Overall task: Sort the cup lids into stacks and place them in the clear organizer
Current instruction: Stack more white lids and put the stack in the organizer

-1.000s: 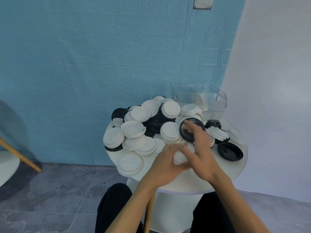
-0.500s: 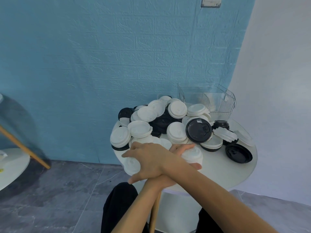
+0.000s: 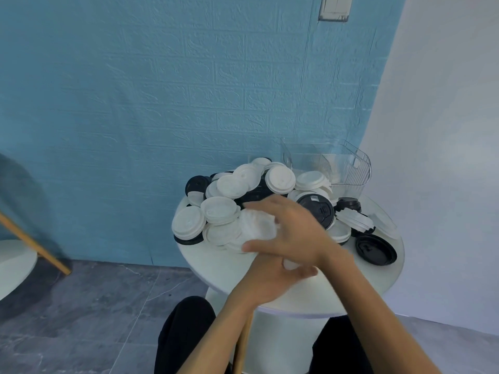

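the right hand (image 3: 294, 230) crosses over the left hand (image 3: 270, 279) and hides part of a blurry stack of white round plastic lids (image 3: 256, 225) that its curled fingers hold, lying tipped on the round white table (image 3: 205, 260). the left hand's grip is hidden. the clear plastic organizer (image 3: 348, 168) stands behind the pile.

Blue brick wall (image 3: 162, 90) – grey tiled floor (image 3: 81, 319)

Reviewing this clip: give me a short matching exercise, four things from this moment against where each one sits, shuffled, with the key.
Things:
1. clear organizer
2. open black lid
3. right hand
4. wooden pole

Places:
A. near right edge of the round table
B. far left, leaning over the floor
C. back right of the table, by the wall
D. over the white lids at the table's middle

Pairs: 1-C, 2-A, 3-D, 4-B
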{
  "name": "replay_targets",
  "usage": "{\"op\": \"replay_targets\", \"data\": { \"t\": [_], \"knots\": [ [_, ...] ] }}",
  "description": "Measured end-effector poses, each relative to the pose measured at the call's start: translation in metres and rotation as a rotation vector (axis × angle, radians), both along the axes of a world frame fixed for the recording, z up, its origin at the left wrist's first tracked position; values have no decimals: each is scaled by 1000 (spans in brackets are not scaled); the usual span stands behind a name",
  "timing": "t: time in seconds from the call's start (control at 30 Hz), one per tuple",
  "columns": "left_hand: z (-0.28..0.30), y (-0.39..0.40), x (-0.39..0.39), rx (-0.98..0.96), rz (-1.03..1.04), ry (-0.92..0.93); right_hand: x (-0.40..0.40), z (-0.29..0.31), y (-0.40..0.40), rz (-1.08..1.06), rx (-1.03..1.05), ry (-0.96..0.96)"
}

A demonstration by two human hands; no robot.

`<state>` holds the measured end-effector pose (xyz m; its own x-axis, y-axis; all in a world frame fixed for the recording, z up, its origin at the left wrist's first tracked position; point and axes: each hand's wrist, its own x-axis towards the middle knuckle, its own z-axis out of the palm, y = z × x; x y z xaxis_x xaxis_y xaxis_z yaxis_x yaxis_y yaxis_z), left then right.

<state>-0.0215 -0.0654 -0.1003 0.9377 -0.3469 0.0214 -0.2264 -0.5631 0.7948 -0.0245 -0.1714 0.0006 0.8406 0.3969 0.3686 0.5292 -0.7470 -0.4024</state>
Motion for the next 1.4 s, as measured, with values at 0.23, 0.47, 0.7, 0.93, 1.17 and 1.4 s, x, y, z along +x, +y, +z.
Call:
{"op": "replay_targets", "data": {
  "t": [0.23, 0.47, 0.7, 0.93, 1.17, 1.4],
  "knots": [
    [14, 2, -4, -199, -119, -102, -8, -12, -59, -136, 410, 30],
    [13, 2, -5, -235, -102, -112, -7, -22, -60, -292, 456, -142],
    [14, 3, -3, -274, -73, -59, -9, -46, -82, -511, 378, -450],
    [14, 2, -5, -303, -98, -123, -37, -67, -67, -223, 478, -155],
    [10, 5, -1, -293, -28, -110, -38, -75, -61, -86, 461, -33],
    [12, 6, -13, -172, -3, -212, -35, -84, -62, -8, 714, 118]
  ]
}}
